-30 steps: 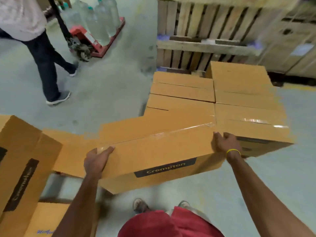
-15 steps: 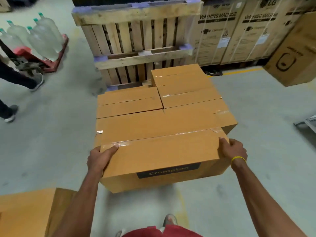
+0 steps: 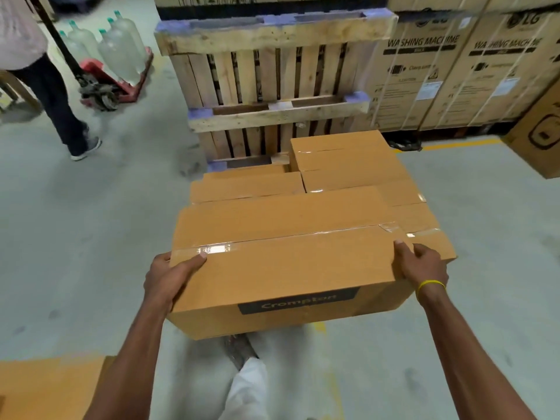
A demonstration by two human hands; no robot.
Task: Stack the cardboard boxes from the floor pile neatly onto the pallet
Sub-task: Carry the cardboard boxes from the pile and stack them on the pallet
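Concrete floor (image 3: 91, 237) surrounds the stacked boxes (image 3: 348, 159) at twelve o'clock. The left hand (image 3: 163, 280) and right hand (image 3: 424, 265) clamp fingers (image 3: 194, 259) on the carried box (image 3: 281, 268) at its ends; best lowered level, edges flush.

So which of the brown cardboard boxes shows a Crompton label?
The carried box, gripped at its ends by the left hand and right hand; the stacked boxes beyond show only plain taped tops.

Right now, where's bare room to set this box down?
Free: lower box tops left of the raised box; bare floor right of them, before the washing machine cartons. Crowded behind: upright pallets. The left hand and right hand grip the Crompton box.
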